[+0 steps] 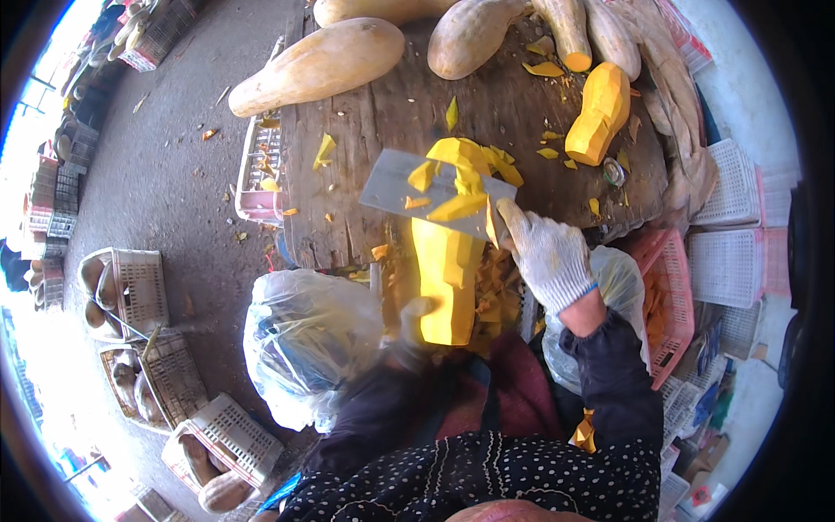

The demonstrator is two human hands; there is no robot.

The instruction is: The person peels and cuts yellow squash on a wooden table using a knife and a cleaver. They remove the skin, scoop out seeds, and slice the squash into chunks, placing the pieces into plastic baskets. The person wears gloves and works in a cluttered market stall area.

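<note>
A white knit glove covers my right hand (551, 261), which grips the handle end of a broad cleaver (391, 183). Pieces of yellow peel lie on the flat blade. Under the blade stretches a long peeled squash (447, 280), its near end towards my body and its far end on the wooden board (339, 228). My left hand (412, 326), gloved and blurred, is at the near left side of the squash; its fingers are partly hidden. Another peeled squash (597, 114) rests at the board's right. Cut peel (496, 293) lies below, between my legs.
Unpeeled squashes (319, 62) lie along the board's far side, near a metal roll or ring (614, 171). A pink crate (672, 313) with orange pieces stands at the right. White crates (140, 287) of squashes stand on the ground at the left. Clear plastic (306, 339) covers my leg.
</note>
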